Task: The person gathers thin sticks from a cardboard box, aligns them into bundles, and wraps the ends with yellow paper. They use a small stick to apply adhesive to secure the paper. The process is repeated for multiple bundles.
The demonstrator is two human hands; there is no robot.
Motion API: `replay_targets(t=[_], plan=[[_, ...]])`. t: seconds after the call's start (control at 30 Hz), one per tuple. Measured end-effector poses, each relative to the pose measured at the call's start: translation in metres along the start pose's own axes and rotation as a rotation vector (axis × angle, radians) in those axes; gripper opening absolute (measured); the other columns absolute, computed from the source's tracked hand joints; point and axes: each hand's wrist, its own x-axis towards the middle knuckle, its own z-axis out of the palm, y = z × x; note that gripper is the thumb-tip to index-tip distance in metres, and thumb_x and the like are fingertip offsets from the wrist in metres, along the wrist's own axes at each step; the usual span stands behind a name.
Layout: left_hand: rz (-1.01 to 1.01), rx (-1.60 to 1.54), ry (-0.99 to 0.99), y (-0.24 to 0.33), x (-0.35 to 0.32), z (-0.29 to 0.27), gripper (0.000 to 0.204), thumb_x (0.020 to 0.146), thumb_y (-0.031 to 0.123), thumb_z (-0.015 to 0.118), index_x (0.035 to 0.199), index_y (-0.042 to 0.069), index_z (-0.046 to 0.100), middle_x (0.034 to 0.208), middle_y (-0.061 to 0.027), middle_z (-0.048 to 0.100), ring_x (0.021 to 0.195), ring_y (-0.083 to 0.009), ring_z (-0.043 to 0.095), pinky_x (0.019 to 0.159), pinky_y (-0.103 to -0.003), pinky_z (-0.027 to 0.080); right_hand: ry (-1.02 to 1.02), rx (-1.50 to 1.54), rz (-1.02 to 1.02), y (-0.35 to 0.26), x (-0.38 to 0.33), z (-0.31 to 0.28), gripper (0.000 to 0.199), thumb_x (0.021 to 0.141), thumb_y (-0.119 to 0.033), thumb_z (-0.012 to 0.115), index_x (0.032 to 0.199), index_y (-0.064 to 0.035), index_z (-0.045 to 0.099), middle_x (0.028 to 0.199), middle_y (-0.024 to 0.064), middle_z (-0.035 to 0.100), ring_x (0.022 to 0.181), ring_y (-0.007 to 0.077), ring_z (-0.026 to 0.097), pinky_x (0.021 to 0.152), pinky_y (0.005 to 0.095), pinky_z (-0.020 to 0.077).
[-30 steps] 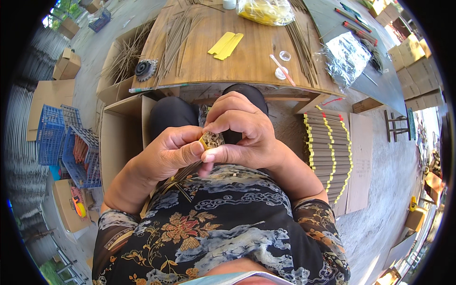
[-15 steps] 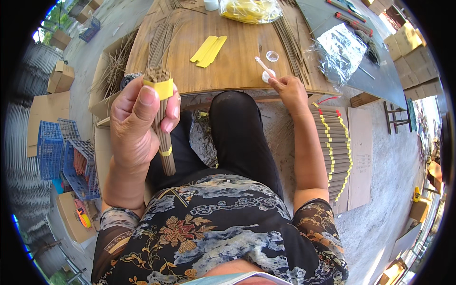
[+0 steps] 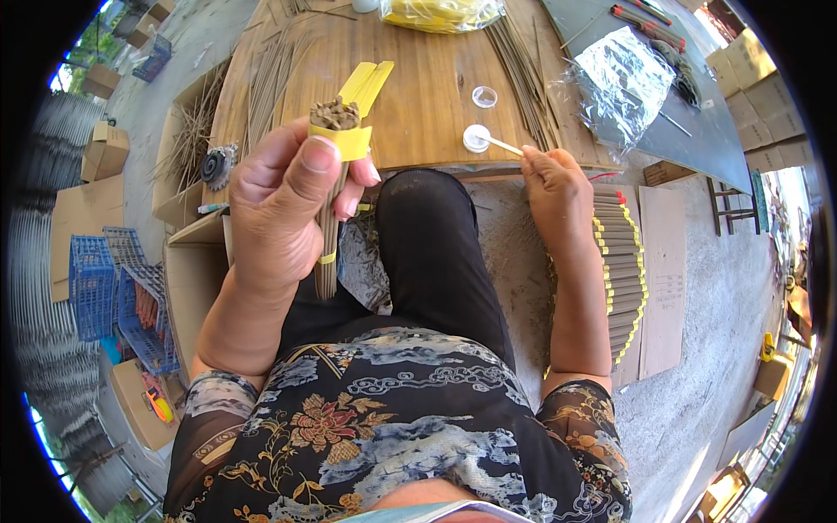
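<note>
My left hand (image 3: 281, 202) is closed around an upright bundle of thin brown incense sticks (image 3: 326, 277). Near the top of the bundle, a yellow paper strip (image 3: 352, 143) is wrapped around it, its end sticking out to the right beside my thumb. Lower down shows another narrow yellow band (image 3: 328, 259). My right hand (image 3: 560, 187) pinches a thin pale stick (image 3: 506, 146), whose far end lies at a small round white pot (image 3: 472, 144) by the table's near edge. Loose yellow paper strips (image 3: 368, 85) lie on the table behind the bundle.
On the wooden table (image 3: 418, 105) are a clear round lid (image 3: 484, 97), loose incense sticks (image 3: 523, 78) and a plastic bag of yellow paper (image 3: 440, 15). Banded bundles (image 3: 621, 270) lie on cardboard at right. A carton (image 3: 187, 187) of sticks stands left.
My left hand and the bundle have moved rightward, toward the yellow strips. My right hand has shifted right and slightly down; the pale stick now slants from the pot to my fingers.
</note>
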Motion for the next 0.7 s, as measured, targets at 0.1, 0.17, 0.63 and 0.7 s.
replay_targets(t=[0.1, 0.17, 0.63, 0.7], plan=[[-0.006, 0.050, -0.018, -0.003, 0.002, 0.000, 0.030, 0.087, 0.027, 0.054, 0.090, -0.003, 0.056, 0.076, -0.0082, 0.058, 0.057, -0.0069, 0.046, 0.053, -0.018, 0.038, 0.004, -0.071, -0.105, 0.009, 0.004, 0.016, 0.011, 0.080, -0.011, 0.054, 0.084, -0.0040, 0.061, 0.074, 0.0110, 0.055, 0.072, 0.0287, 0.056, 0.062, 0.0361, 0.0438], [-0.031, 0.071, -0.017, -0.003, 0.003, 0.000, 0.030, 0.087, 0.027, 0.055, 0.091, -0.003, 0.056, 0.076, -0.0079, 0.057, 0.057, -0.0066, 0.046, 0.053, -0.017, 0.038, -0.020, -0.126, -0.109, 0.009, 0.008, 0.024, 0.009, 0.079, -0.010, 0.053, 0.079, -0.0035, 0.060, 0.072, 0.0111, 0.054, 0.074, 0.0293, 0.055, 0.063, 0.0372, 0.0439], [-0.019, 0.018, 0.029, -0.005, 0.005, -0.008, 0.030, 0.088, 0.025, 0.053, 0.093, -0.004, 0.055, 0.075, -0.0084, 0.056, 0.057, -0.0083, 0.046, 0.053, -0.018, 0.038, 0.007, -0.082, 0.001, 0.001, 0.030, 0.028, 0.013, 0.076, -0.019, 0.057, 0.074, -0.0069, 0.062, 0.075, 0.0094, 0.061, 0.068, 0.0272, 0.059, 0.062, 0.0355, 0.0456], [-0.016, 0.018, 0.028, -0.005, 0.004, -0.009, 0.030, 0.088, 0.026, 0.053, 0.093, -0.004, 0.055, 0.075, -0.0086, 0.056, 0.058, -0.0085, 0.046, 0.053, -0.019, 0.038, -0.030, -0.080, 0.076, -0.004, 0.031, 0.024, 0.013, 0.076, -0.019, 0.057, 0.074, -0.0070, 0.062, 0.075, 0.0093, 0.061, 0.068, 0.0271, 0.059, 0.062, 0.0353, 0.0455]])
